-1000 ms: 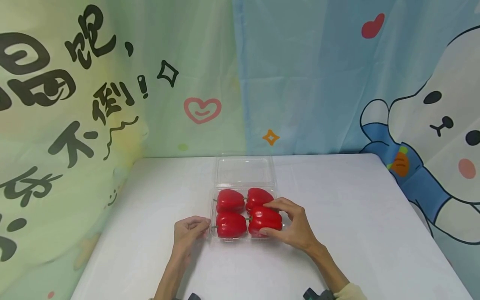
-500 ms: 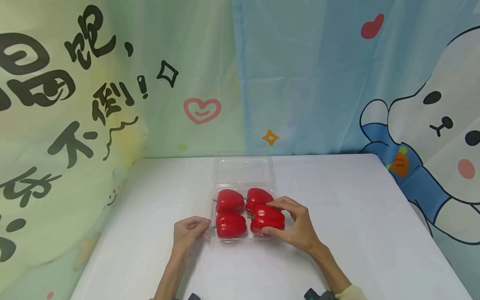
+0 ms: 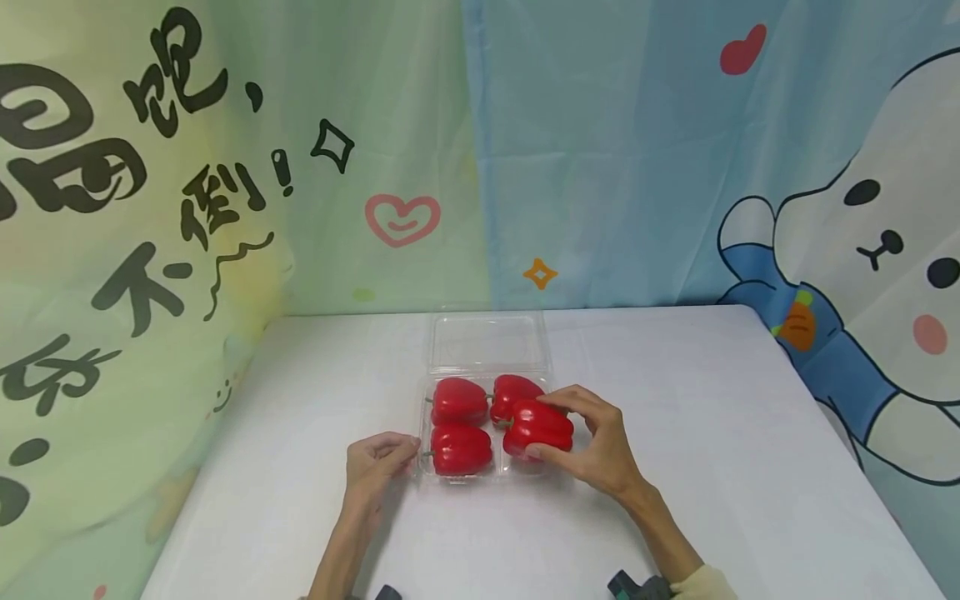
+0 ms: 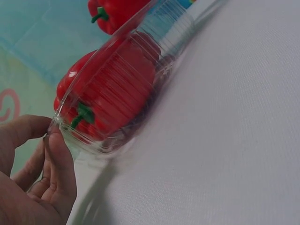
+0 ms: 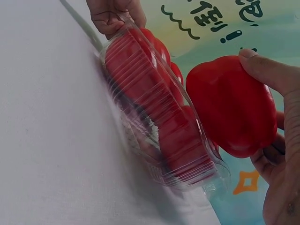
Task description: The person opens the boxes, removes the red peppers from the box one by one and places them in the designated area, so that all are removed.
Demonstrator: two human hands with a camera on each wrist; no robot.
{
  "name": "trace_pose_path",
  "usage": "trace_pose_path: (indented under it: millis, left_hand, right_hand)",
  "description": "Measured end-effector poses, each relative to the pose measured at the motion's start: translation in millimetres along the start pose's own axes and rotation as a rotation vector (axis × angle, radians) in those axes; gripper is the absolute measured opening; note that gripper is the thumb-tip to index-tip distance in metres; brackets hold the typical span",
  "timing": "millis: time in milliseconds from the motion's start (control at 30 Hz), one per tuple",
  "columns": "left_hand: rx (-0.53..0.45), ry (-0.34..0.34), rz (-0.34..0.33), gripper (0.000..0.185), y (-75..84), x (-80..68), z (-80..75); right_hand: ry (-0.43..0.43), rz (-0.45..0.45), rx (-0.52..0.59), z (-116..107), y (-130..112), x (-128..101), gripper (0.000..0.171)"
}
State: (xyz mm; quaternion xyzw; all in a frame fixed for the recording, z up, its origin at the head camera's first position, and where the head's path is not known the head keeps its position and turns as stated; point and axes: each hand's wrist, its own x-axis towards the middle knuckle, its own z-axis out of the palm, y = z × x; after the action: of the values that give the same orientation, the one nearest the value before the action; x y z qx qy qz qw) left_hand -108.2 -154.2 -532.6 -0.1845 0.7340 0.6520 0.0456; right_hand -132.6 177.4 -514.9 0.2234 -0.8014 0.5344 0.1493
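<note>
Here my right hand [image 3: 600, 450] grips the red pepper [image 3: 538, 427] across its glossy, firm, probably light body; my left hand [image 3: 375, 467] pinches the flimsy clear tray [image 3: 422, 433] corner.

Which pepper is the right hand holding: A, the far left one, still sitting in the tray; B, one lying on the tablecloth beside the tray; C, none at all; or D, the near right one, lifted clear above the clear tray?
D: the right hand has its grip around the near right pepper, which the right wrist view shows raised clear of the clear tray rim.
</note>
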Motion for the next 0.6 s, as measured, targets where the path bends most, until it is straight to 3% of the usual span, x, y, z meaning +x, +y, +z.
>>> trace_pose_path:
  millis: [600]
  left_hand:
    - [-0.016, -0.003, 0.007, 0.012, -0.2, 1.5, 0.5]
  right_hand:
    - [0.036, 0.053, -0.006, -5.0, 2.2, 2.8, 0.059]
